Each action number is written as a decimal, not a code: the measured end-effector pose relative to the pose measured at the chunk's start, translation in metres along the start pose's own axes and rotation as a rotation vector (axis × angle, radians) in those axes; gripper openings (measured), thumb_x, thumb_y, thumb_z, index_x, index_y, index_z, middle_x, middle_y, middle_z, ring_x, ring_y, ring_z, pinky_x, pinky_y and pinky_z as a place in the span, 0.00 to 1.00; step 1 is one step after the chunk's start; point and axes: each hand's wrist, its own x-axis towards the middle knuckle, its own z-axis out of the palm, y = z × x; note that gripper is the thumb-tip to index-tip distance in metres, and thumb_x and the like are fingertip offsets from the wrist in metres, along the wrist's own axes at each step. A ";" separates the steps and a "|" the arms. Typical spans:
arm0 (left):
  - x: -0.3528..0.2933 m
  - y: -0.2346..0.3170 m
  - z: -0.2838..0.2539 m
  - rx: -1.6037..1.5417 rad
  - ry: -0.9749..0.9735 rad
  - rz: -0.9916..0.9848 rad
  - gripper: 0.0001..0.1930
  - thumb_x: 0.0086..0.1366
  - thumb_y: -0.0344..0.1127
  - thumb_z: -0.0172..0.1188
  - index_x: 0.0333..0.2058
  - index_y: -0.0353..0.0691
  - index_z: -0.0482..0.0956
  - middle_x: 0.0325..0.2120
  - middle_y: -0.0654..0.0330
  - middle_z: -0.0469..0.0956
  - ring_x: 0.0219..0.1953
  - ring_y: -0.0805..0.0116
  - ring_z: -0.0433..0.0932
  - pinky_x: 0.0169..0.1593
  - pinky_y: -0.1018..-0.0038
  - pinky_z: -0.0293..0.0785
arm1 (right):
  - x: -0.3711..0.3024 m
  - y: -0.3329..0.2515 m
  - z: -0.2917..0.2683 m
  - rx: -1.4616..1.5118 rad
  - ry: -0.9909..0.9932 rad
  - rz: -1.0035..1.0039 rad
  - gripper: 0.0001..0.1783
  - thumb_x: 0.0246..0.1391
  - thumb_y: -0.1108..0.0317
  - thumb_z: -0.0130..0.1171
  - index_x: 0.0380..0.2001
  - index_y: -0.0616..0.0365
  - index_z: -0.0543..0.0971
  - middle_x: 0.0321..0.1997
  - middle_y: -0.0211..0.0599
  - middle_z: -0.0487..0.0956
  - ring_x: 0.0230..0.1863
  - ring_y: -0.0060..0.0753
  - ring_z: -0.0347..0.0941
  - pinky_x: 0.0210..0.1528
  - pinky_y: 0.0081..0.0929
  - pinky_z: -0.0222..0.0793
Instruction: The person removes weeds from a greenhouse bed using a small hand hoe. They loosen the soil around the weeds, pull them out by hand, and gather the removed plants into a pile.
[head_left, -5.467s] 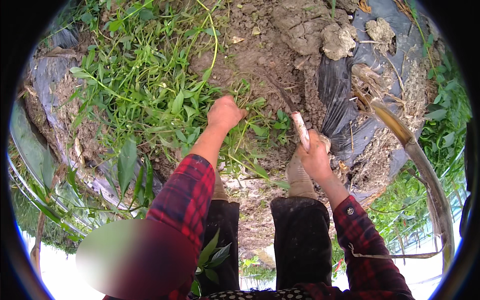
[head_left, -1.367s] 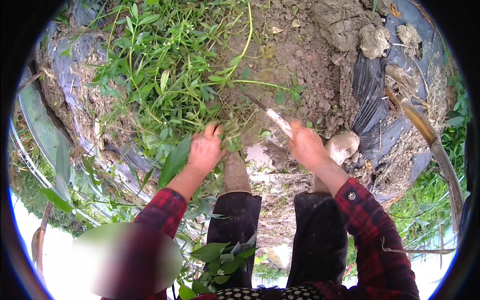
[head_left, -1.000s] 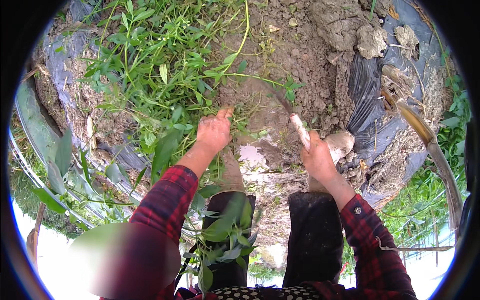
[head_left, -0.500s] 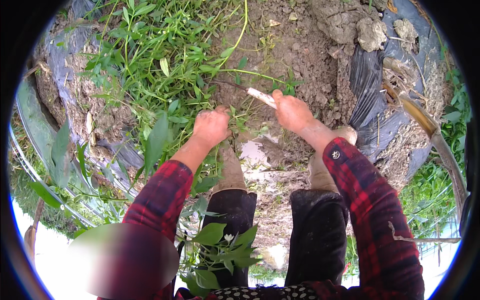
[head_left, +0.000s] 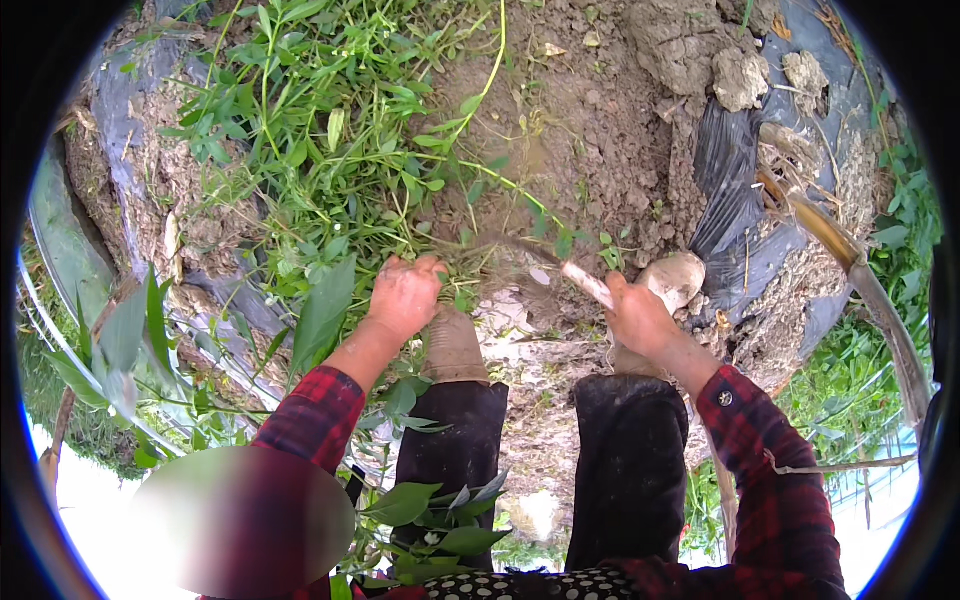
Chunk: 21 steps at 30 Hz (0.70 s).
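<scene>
My right hand (head_left: 641, 318) is wrapped around the pale handle of a sickle (head_left: 588, 284), above my right boot. Its thin dark blade points left toward the weeds and is smeared by motion. At the near edge of the green weeds (head_left: 345, 160), my left hand (head_left: 405, 296) is closed on some stems just beyond my left boot (head_left: 455, 345). The fingers hide most of what they grip. One long stem (head_left: 505, 183) trails from the weeds to the right, over the soil beyond the blade.
Muddy soil (head_left: 600, 130) lies ahead, with a wet puddle (head_left: 503, 312) between my boots. Black plastic film (head_left: 725, 170) and a thick dry stalk (head_left: 815, 220) lie on the right. Leafy plants (head_left: 450, 530) stand close to my left leg. More film covers the left bank.
My right hand has drawn the sickle to the right and nearer to me. My left hand, still closed, has shifted slightly left and nearer.
</scene>
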 end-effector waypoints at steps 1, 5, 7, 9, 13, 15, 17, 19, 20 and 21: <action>-0.001 0.002 -0.001 -0.016 0.003 -0.015 0.17 0.39 0.35 0.65 0.33 0.46 0.74 0.31 0.62 0.73 0.31 0.63 0.77 0.41 0.68 0.66 | -0.001 -0.002 0.002 0.041 0.027 -0.001 0.13 0.44 0.74 0.52 0.35 0.63 0.64 0.22 0.56 0.74 0.26 0.58 0.73 0.29 0.47 0.70; -0.003 0.004 -0.007 -0.034 -0.027 -0.073 0.19 0.40 0.38 0.66 0.33 0.45 0.74 0.31 0.62 0.74 0.31 0.63 0.77 0.41 0.68 0.67 | 0.051 -0.041 0.004 0.026 0.033 0.046 0.09 0.48 0.73 0.48 0.34 0.63 0.65 0.24 0.50 0.76 0.27 0.51 0.75 0.29 0.44 0.71; -0.012 0.000 -0.013 -0.033 -0.036 -0.086 0.19 0.40 0.40 0.66 0.34 0.45 0.74 0.31 0.62 0.74 0.31 0.62 0.77 0.42 0.68 0.67 | 0.055 -0.032 0.013 -0.057 0.029 0.044 0.08 0.49 0.73 0.47 0.33 0.62 0.65 0.24 0.49 0.77 0.27 0.50 0.75 0.29 0.43 0.72; -0.029 -0.014 -0.011 -0.009 -0.039 -0.097 0.21 0.40 0.42 0.67 0.36 0.45 0.75 0.32 0.62 0.73 0.32 0.62 0.76 0.43 0.68 0.68 | 0.047 -0.017 0.015 -0.118 0.036 0.056 0.08 0.48 0.74 0.47 0.33 0.63 0.65 0.23 0.49 0.76 0.26 0.50 0.75 0.27 0.43 0.72; -0.049 -0.033 -0.017 0.013 -0.097 -0.133 0.23 0.39 0.42 0.67 0.37 0.45 0.75 0.35 0.62 0.73 0.33 0.62 0.75 0.42 0.68 0.69 | 0.007 0.009 0.007 -0.166 -0.014 0.058 0.12 0.45 0.76 0.49 0.36 0.64 0.65 0.22 0.52 0.75 0.25 0.52 0.74 0.25 0.43 0.71; -0.039 -0.032 -0.021 -0.045 -0.014 -0.095 0.23 0.39 0.41 0.68 0.38 0.45 0.75 0.36 0.62 0.73 0.32 0.61 0.74 0.42 0.68 0.69 | -0.010 0.018 0.002 -0.150 -0.046 0.053 0.13 0.45 0.75 0.50 0.37 0.63 0.65 0.22 0.54 0.75 0.26 0.54 0.74 0.27 0.45 0.70; -0.022 -0.025 -0.031 -0.039 -0.048 -0.141 0.31 0.40 0.40 0.68 0.47 0.46 0.70 0.46 0.59 0.69 0.36 0.59 0.75 0.45 0.67 0.69 | -0.022 0.024 -0.003 -0.096 -0.052 0.033 0.15 0.44 0.74 0.51 0.38 0.62 0.66 0.22 0.54 0.74 0.26 0.57 0.73 0.29 0.46 0.70; 0.001 -0.009 -0.048 0.009 -0.061 -0.211 0.36 0.41 0.41 0.68 0.52 0.47 0.65 0.53 0.58 0.64 0.39 0.58 0.75 0.46 0.66 0.69 | -0.020 0.020 -0.011 -0.002 -0.044 0.119 0.15 0.43 0.74 0.52 0.38 0.61 0.66 0.24 0.57 0.74 0.28 0.61 0.71 0.31 0.48 0.68; 0.013 -0.009 -0.048 0.025 -0.151 -0.230 0.42 0.43 0.41 0.68 0.58 0.47 0.56 0.58 0.56 0.57 0.41 0.56 0.75 0.47 0.66 0.70 | -0.016 0.023 -0.010 0.021 -0.012 0.110 0.15 0.43 0.74 0.52 0.38 0.62 0.66 0.24 0.57 0.74 0.29 0.61 0.71 0.32 0.49 0.68; 0.021 -0.011 -0.045 0.018 -0.166 -0.300 0.43 0.43 0.41 0.68 0.58 0.46 0.55 0.58 0.56 0.58 0.41 0.56 0.76 0.46 0.66 0.71 | -0.012 0.026 -0.008 0.050 0.014 0.097 0.15 0.43 0.74 0.52 0.38 0.62 0.66 0.24 0.58 0.74 0.29 0.62 0.71 0.32 0.49 0.67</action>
